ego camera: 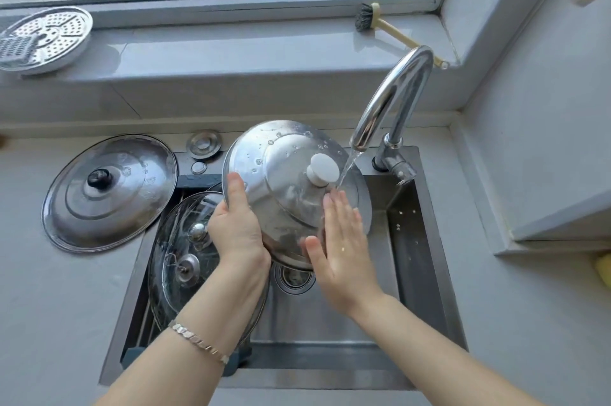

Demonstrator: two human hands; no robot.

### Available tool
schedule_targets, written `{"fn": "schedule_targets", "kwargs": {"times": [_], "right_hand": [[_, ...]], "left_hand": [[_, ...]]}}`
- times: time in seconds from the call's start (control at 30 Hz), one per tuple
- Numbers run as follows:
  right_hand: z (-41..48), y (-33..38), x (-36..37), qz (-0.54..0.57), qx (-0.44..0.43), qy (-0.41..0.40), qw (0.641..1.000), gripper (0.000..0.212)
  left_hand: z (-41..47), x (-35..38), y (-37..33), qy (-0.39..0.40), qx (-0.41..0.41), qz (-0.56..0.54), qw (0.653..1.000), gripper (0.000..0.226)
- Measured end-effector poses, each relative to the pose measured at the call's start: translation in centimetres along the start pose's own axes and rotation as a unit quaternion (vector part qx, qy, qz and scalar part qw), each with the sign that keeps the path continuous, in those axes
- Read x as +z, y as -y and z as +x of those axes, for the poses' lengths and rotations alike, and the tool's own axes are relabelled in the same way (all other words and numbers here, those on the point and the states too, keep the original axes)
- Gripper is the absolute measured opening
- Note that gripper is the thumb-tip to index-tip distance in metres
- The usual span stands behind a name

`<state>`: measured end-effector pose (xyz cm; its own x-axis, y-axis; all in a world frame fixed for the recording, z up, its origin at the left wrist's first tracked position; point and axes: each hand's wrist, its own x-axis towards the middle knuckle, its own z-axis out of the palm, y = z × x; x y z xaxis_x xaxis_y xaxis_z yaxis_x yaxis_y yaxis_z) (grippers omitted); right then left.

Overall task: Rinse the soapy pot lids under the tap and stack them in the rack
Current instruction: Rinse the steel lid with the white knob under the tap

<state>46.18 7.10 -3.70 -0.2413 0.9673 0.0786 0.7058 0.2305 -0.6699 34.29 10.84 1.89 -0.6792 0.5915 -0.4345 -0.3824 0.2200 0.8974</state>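
Observation:
A steel lid with a white knob (284, 171) is tilted over the sink, and water from the chrome tap (390, 98) runs onto its right side. My left hand (236, 223) grips its left rim, thumb on top. My right hand (344, 240) lies flat with straight fingers against the lid's lower right surface. A glass lid (180, 253) rests on the rack (145, 316) across the sink's left half, partly hidden by my left arm. A large steel lid with a black knob (109, 190) lies on the counter to the left.
The steel sink (429, 240) has an open drain (294, 276) below the held lid. A perforated steamer plate (43, 38) and a dish brush (386, 25) sit on the window sill. A small round metal cap (203, 143) lies behind the sink. A yellow sponge (603, 270) shows at the right edge.

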Motion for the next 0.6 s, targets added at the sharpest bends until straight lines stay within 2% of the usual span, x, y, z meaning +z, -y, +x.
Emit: {"fn": "schedule_targets", "kwargs": {"times": [0.07, 0.17, 0.2, 0.3, 0.33, 0.37, 0.43, 0.47, 0.5, 0.6], "right_hand": [[-0.1, -0.3, 0.0, -0.011, -0.019, 0.012, 1.0, 0.081], [1.5, -1.3, -1.3, 0.031, 0.137, -0.014, 0.99, 0.08], [1.7, -1.1, -1.6, 0.03, 0.156, -0.01, 0.987, 0.079], [0.0, 1.1, -0.5, -0.007, 0.044, 0.031, 0.999, 0.083], [-0.3, 1.1, -0.3, -0.001, 0.04, 0.038, 0.998, 0.085], [0.0, 0.6, -0.3, 0.015, 0.074, 0.029, 0.997, 0.085], [1.4, -1.1, -0.8, 0.071, 0.217, -0.005, 0.974, 0.079], [1.8, -1.4, -1.0, 0.085, 0.262, -0.006, 0.961, 0.075], [1.7, -0.9, -1.0, 0.078, 0.259, 0.001, 0.963, 0.074], [-0.3, 1.2, 0.1, 0.018, 0.115, 0.05, 0.992, 0.088]], "left_hand": [[-0.1, 0.0, 0.2, -0.012, -0.004, -0.004, 1.0, 0.031], [-0.5, 0.0, 0.6, -0.012, -0.005, -0.014, 1.0, 0.032], [-0.8, 0.1, 0.7, -0.01, -0.002, -0.012, 1.0, 0.033], [-1.5, 0.5, 0.7, -0.006, -0.009, -0.005, 1.0, 0.035], [-1.5, 0.5, 0.8, -0.007, -0.011, -0.006, 1.0, 0.033], [-1.5, 0.5, 0.9, -0.009, -0.012, -0.006, 1.0, 0.032], [-1.5, 0.4, 1.1, -0.01, -0.006, -0.001, 1.0, 0.03], [-1.5, 0.4, 1.3, -0.01, -0.003, 0.004, 1.0, 0.03], [-1.5, 0.3, 1.3, -0.01, -0.002, 0.009, 1.0, 0.03], [-1.4, 0.4, 1.5, -0.014, -0.008, 0.028, 0.999, 0.034]]}}
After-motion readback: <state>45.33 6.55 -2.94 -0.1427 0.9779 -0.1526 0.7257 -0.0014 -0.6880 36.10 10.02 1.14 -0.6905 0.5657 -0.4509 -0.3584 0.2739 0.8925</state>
